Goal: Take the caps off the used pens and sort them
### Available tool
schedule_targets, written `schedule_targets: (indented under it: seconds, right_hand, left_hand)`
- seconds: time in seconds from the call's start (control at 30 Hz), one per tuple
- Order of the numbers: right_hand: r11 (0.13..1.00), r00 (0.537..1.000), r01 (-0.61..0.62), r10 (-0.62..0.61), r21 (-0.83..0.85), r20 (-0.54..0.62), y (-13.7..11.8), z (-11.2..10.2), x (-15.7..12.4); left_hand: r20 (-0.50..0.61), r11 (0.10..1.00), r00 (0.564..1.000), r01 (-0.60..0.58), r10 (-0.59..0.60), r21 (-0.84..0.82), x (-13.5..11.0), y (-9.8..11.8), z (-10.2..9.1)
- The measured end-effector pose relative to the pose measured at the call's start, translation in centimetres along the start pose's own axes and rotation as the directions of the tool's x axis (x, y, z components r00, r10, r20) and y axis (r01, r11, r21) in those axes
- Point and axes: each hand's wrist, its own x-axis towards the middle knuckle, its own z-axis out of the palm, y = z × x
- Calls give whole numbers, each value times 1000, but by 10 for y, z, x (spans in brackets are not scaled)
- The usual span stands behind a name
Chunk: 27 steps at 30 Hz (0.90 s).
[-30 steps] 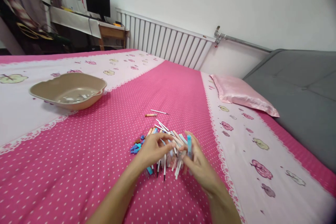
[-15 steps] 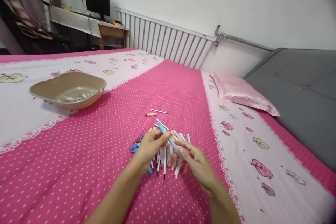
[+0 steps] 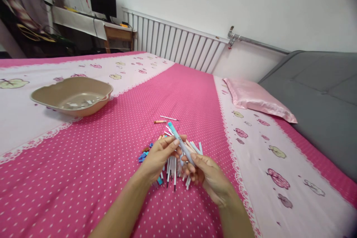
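Observation:
My left hand and my right hand meet over a pile of pens and pen parts on the pink dotted bedspread. Both pinch one light blue pen, which points up and away to the left. My left fingers close on its middle, my right fingers on its lower end. Small blue caps lie just left of my left hand. An orange cap and a thin white refill lie apart, a little beyond the pile.
A beige bowl with small bits inside sits at the far left of the bed. A pink pillow lies at the right, beside a grey sofa. A white radiator and a desk with a monitor stand behind.
The blue pen went from upright in my right hand to slanted between both hands. My left hand has come onto it, and the pen now sticks up higher above the pile.

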Motion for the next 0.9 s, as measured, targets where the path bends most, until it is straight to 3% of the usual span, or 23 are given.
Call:
schedule_targets:
  seconds: [0.17,0.43,0.63,0.73,0.8,0.9]
  right_hand:
    - [1000,1000,16,-16,10,13,3,2,1]
    - [963,970,189,-214,-193,-117,1,7,2]
    - [867,872,232,-386,-440,-301,5,10,2]
    - [853,829,253,-434,-456,-353,9,8,3]
    - [878,851,297,-422,-376,-314,10,8,4]
    - [940,935,259,-302,-224,-187,8,9,4]
  left_hand:
    - [-20,1000,999,-29,29,4,2,-3,-3]
    - [-107,997,991,-77,79,29,5,-9,-3]
    - [-161,996,983,-83,85,23,5,-11,-1]
    - [-153,997,986,-75,74,-4,5,-11,0]
    - [-153,997,986,-75,71,-21,5,-11,1]
    - [-171,995,982,-86,75,-56,5,-8,1]
